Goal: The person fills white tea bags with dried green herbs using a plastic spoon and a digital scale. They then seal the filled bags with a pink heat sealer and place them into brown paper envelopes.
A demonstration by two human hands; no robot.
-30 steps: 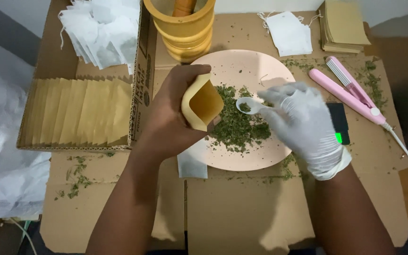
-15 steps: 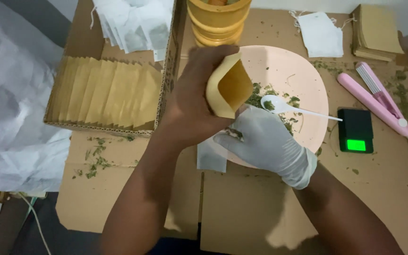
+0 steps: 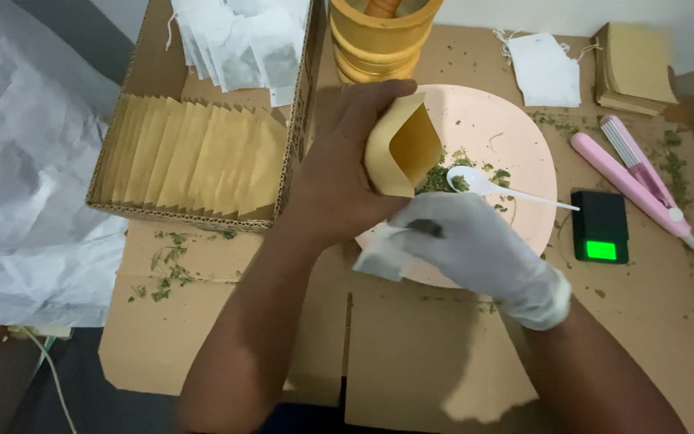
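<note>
Small tan paper pouch (image 3: 402, 149), mouth open and tilted, held above the left edge of the round pale pink plate (image 3: 516, 128). Bare left hand (image 3: 339, 173), fingers clamped around the pouch's back and sides. White-gloved right hand (image 3: 475, 245) just below, fingers pinched together on a small white filter bag (image 3: 379, 257) at the plate's near rim. Loose green dried herb (image 3: 443, 178) heaped on the plate beside the pouch; white plastic spoon (image 3: 500, 189) lying on the plate, bowl in the herb. Right of the plate: small black scale with a green lit display (image 3: 600, 227), then a pink heat sealer (image 3: 632, 181). Left: cardboard box of stacked tan pouches (image 3: 194, 161). Yellow wooden mortar (image 3: 383, 36) behind the plate, all on a cardboard-covered bench (image 3: 411, 354).
</note>
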